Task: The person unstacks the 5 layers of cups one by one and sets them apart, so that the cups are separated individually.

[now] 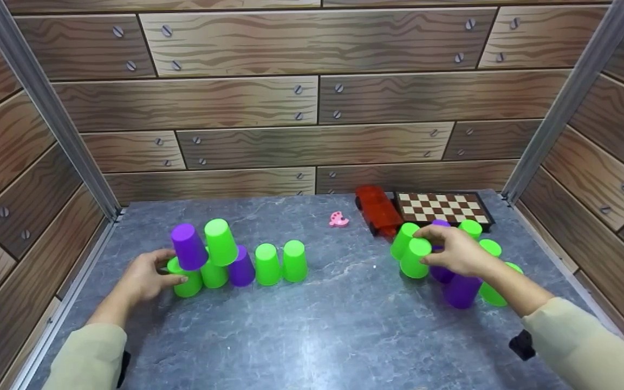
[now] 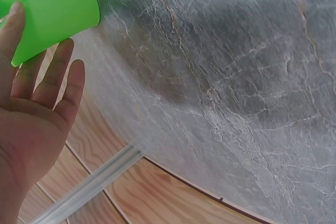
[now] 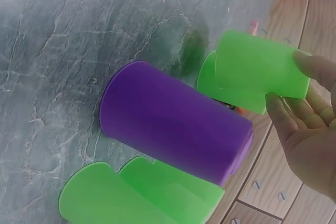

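Grey marbled stone forms the table, which fills the lower half of the head view, with wood-pattern walls behind and on both sides. At the far right of the table lies a chessboard, and touching its left edge is a red toy car. A small pink toy lies just to the left of the car.

Left of centre stands a row of upside-down cups: green and purple ones on the table, with a purple cup and a green cup tilted on top. The left hand is at the left end of this row. Its fingers, only a little bent, touch the lowest green cup; the left wrist view shows the fingertips against its side.

At the right is a loose cluster of green and purple cups. The right hand is above it and pinches a green cup between thumb and fingers, at the left side of the cluster.
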Demonstrator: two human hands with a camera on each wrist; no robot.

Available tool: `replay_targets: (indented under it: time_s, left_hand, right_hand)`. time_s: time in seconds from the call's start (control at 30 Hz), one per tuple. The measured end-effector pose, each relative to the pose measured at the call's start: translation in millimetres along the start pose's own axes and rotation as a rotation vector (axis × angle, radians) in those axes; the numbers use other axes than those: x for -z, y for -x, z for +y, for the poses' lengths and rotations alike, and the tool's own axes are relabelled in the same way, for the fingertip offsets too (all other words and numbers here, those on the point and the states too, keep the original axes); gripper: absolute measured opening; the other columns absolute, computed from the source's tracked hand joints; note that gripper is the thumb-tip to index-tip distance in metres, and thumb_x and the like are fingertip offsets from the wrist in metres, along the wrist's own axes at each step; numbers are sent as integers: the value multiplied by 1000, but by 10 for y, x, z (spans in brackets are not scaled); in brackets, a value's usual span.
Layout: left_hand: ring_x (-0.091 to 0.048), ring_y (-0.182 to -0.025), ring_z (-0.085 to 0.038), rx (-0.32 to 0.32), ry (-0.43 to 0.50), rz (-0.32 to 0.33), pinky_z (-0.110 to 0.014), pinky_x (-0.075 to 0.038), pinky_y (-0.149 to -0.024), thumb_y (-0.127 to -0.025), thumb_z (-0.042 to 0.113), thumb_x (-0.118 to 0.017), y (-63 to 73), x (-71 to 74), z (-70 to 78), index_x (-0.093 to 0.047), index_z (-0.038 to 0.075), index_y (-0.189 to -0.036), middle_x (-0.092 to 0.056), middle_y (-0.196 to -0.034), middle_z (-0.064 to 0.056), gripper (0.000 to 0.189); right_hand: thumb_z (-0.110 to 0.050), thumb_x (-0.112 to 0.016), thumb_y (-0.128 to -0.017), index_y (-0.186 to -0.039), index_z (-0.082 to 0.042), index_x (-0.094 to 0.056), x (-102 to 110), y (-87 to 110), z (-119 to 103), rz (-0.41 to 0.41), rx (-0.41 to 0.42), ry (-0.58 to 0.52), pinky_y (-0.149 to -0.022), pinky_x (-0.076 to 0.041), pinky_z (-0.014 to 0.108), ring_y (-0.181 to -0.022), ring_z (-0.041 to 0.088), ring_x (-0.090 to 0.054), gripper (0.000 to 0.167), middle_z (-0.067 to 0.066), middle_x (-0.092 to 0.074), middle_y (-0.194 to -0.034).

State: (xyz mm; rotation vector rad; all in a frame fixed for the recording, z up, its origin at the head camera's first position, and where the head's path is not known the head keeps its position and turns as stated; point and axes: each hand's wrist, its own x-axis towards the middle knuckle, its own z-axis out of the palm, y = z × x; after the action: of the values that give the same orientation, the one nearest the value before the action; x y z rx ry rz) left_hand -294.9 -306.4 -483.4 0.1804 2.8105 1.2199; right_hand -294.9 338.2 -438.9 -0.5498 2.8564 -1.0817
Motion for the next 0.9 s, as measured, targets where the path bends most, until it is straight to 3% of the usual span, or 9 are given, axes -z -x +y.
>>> replay_targets:
  time_s: [0.57, 0.9]
  left_hand:
    - [-65, -122, -49, 4, 9, 12, -56, -57, -101, -88, 12, -89, -3, -16, 0, -58, -11, -141, -65, -135, -31, 66]
    - [-62, -126, -51, 17, -14, -10, -59, -54, -104, -89, 18, -89, -11, 9, -4, -55, -12, -143, -63, -138, -33, 70]
  right_hand:
    - [-4, -85, -88, -134, 3, -66, -38, -1, 91, -10, -19, 43, -106, -53, 59, -125, 45, -64, 50, 22, -69, -131]
    - [-2, -84, -87, -135, 5, -65, -60, 0, 116, -29, -12, 18, -105, -53, 59, -124, 45, -64, 51, 24, -68, -132]
